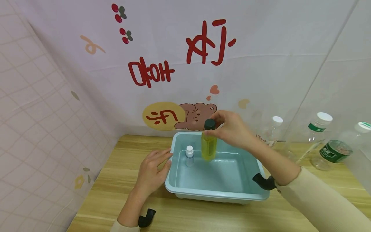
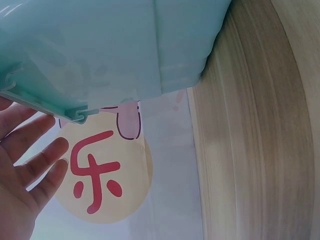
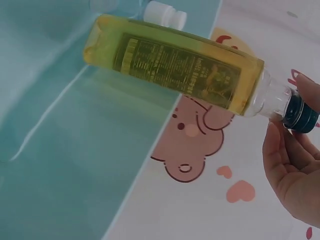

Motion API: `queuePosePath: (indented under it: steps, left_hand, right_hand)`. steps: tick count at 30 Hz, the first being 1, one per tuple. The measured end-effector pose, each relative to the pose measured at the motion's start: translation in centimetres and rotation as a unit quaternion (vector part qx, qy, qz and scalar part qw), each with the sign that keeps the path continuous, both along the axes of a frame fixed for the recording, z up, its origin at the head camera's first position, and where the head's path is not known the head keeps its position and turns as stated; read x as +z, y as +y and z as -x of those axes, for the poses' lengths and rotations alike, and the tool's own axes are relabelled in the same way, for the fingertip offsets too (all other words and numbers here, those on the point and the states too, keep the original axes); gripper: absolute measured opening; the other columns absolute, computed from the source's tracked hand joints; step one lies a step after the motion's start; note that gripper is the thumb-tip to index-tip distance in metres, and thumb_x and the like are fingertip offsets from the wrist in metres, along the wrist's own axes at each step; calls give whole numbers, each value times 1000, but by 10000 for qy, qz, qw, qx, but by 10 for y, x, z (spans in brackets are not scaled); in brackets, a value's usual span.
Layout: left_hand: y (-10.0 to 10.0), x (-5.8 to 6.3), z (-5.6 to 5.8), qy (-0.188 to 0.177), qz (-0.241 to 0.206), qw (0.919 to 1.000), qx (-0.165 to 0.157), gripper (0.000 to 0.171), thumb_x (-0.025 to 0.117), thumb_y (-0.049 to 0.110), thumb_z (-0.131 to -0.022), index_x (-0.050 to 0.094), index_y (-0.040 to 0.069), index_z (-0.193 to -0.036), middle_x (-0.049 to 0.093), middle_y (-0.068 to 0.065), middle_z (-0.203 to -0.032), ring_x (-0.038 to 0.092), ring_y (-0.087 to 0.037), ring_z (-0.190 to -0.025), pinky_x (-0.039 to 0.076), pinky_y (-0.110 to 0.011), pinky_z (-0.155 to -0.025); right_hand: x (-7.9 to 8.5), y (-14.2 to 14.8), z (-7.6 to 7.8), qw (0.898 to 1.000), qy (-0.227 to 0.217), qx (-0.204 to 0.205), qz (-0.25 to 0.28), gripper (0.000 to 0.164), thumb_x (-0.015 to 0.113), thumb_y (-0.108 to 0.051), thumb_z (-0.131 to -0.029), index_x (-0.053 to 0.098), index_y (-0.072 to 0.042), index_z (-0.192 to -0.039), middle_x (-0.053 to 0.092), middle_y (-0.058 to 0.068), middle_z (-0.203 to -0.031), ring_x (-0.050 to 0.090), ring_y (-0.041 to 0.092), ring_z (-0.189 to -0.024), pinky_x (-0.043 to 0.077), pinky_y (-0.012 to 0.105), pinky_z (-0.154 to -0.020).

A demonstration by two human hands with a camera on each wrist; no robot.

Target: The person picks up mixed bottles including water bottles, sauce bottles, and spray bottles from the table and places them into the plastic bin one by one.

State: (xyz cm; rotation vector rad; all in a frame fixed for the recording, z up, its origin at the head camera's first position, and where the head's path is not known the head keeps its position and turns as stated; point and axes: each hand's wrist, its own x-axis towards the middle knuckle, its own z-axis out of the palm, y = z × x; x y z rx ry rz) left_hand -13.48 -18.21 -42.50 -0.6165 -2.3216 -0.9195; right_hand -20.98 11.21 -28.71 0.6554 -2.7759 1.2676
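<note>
My right hand pinches a bottle of yellow-green liquid by its neck, just under the dark green cap. In the head view the bottle hangs upright at the back of a light blue plastic basin; whether its base touches the floor of the basin I cannot tell. A small clear bottle with a white cap stands in the basin to its left. Fingers spread and fairly straight, my left hand rests against the basin's left rim; the left wrist view shows this hand beside the rim.
Several clear plastic bottles stand to the right of the basin, among them a green-labelled bottle and a white-capped bottle. The basin sits on a wooden table. A printed cloth hangs behind.
</note>
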Motion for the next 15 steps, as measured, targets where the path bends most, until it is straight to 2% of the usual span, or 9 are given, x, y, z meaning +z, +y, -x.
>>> queuePosePath:
  steps: [6,15]
  left_hand:
    - [0,-1,0,-28,-15,10000,-19,27,75,5,-89,80,2,-116,73,-11,-129,68,-28,-114,59,-51,-90]
    - [-2,-1,2,-6,-30,10000,-24,27,75,6,-89,80,3,-116,73,-10,-130,68,-28,-114,59,-51,-90]
  right_hand:
    - [-11,0,3,9997,-207,47,104,35,90,-18,-84,69,-6,-110,73,4,-91,68,22,-88,55,39,-75]
    - [-21,-1,6,9989,-457,109,-83,36,90,-17,-83,68,-6,-109,73,4,-92,68,22,-90,55,39,-78]
